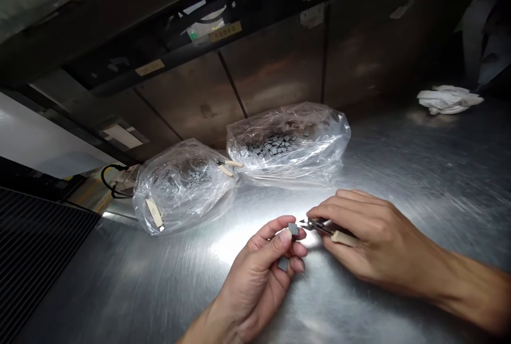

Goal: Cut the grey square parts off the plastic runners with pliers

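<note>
Fingers of the left hand (pixel 259 275) grasp a small grey block (pixel 293 229) between thumb and fingertips, in front of the two plastic bags. Fingers of the right hand (pixel 375 232) are closed around cutters (pixel 344 239) with pale handles, whose metal tips are just beside the block; whether they touch it is hard to tell.

Bare bench (pixel 399 179) lies between the hands and the bags, and more open metal stretches right of the bags towards a crumpled white cloth (pixel 450 100), near the back edge. That edge runs along a metal wall (pixel 275 67), close behind the right bag (pixel 333 139). At the left edge is a dark ribbed surface (pixel 40 248), with open room between it and the left hand. The near edge is out of view.

One lined face of the block is turned up to the camera; it looks too nearly square to tell a long axis. The cutters' long axis runs from the right palm leftward and slightly away, tips pointing at the block.

Grey pieces show in the right bag and the left bag (pixel 211 195). A pale-handled tool (pixel 225 170) lies where the bags meet.
</note>
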Demonstrator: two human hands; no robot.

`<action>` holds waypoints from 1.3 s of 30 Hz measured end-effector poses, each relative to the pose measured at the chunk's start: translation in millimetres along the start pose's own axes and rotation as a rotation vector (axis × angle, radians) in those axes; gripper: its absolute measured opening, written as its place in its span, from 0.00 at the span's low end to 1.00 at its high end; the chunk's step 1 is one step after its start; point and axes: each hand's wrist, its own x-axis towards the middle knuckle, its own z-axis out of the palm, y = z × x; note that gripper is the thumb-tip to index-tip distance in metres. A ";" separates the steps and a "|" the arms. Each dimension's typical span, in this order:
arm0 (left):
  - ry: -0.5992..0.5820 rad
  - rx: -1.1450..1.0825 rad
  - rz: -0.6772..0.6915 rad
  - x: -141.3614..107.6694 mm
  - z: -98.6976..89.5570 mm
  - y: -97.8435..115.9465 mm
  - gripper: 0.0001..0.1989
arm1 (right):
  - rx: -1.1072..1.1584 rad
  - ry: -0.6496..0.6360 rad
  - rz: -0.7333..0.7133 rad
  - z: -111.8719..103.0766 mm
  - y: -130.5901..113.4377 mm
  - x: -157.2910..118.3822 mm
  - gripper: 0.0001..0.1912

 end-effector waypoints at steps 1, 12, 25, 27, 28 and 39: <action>0.005 -0.004 -0.008 0.1 -0.2 -0.1 0.11 | -0.016 -0.012 0.001 0.2 0.0 -0.6 0.13; 0.053 -0.002 -0.029 3.2 -3.7 -1.6 0.17 | -0.061 -0.075 -0.021 1.8 -3.2 -1.3 0.10; 0.078 0.023 -0.010 5.2 -2.2 -1.8 0.16 | 0.019 -0.142 0.047 0.6 -5.7 -1.9 0.08; 0.078 0.029 -0.007 5.6 -2.4 -1.9 0.17 | 0.049 -0.169 0.069 -0.5 -6.2 -1.8 0.08; 0.077 0.034 -0.006 5.8 -2.6 -2.0 0.17 | 0.062 -0.184 0.081 -1.0 -6.4 -1.6 0.08; 0.093 0.075 -0.003 6.7 -4.3 -1.4 0.18 | 0.039 -0.203 0.069 -2.7 -6.6 -1.1 0.09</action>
